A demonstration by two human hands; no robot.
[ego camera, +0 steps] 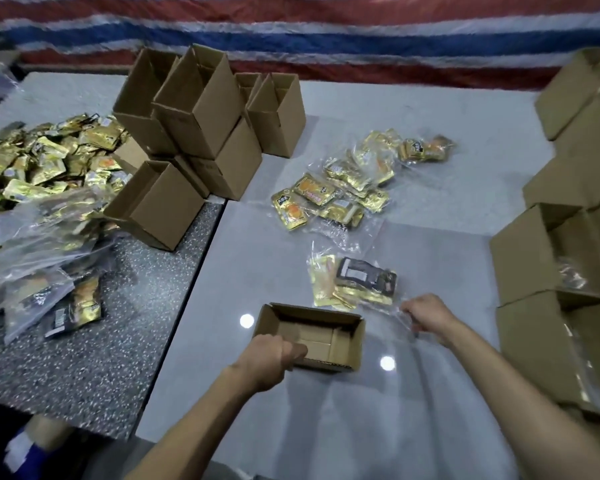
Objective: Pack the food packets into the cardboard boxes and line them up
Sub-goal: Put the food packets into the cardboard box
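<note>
The empty cardboard box [349,344] is gripped at its near wall by the left hand [271,358], apparently steadied for loading, while the bag of food packets [354,282] just beyond is pinched by the right hand [428,315].

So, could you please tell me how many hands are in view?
2. Left hand grips the open box by its near wall; right hand pinches the clear bag beside it.
</note>
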